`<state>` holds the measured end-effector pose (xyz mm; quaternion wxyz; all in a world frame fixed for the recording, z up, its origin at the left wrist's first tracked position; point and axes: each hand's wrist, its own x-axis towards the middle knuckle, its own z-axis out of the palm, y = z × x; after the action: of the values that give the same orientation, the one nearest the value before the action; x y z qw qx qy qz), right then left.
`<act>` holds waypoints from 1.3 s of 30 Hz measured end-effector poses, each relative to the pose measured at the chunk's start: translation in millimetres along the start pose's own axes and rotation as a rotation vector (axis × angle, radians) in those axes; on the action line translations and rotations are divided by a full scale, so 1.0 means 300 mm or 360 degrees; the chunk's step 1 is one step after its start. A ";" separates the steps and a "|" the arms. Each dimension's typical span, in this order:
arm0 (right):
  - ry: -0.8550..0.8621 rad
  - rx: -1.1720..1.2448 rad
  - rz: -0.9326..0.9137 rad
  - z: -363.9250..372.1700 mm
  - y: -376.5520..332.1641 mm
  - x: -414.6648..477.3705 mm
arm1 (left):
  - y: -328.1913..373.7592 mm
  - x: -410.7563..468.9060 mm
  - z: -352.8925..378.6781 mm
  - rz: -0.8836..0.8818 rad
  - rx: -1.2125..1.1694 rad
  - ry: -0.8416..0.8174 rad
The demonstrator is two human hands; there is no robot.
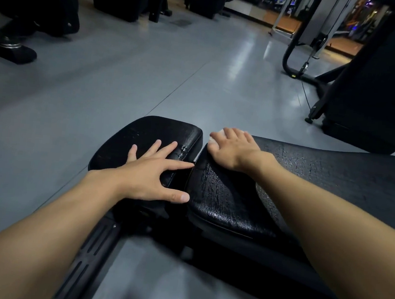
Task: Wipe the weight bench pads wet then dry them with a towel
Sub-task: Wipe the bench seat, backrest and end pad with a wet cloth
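Observation:
The weight bench has two black pads. The small seat pad lies on the left and the long back pad stretches off to the right, its surface beaded with water drops. My left hand rests flat on the seat pad with fingers spread, the thumb reaching the gap between the pads. My right hand presses a small white cloth onto the near-left end of the back pad. Only a bit of the cloth shows past the fingers.
The bench frame runs toward me along the grey floor. Dark gym machines stand at the back left. A cable machine and a large black machine base stand at the right.

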<state>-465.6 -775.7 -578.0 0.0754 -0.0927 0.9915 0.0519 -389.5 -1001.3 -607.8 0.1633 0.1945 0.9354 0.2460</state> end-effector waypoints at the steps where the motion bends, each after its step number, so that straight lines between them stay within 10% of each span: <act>1: 0.0003 0.0001 -0.0038 0.003 -0.014 -0.026 | 0.001 0.001 -0.002 -0.0005 0.0005 -0.0009; 19: 0.0335 -0.0084 -0.0730 0.076 -0.078 -0.477 | 0.038 0.011 -0.033 -0.0093 0.0076 0.0000; 39: 0.0071 0.0168 -0.0121 0.003 0.186 -0.081 | 0.332 0.118 0.018 0.0103 0.0152 0.0206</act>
<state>-452.7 -716.9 -570.0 0.0600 -0.1274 0.9900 -0.0054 -389.8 -903.5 -567.6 0.0851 0.2160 0.9479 0.2183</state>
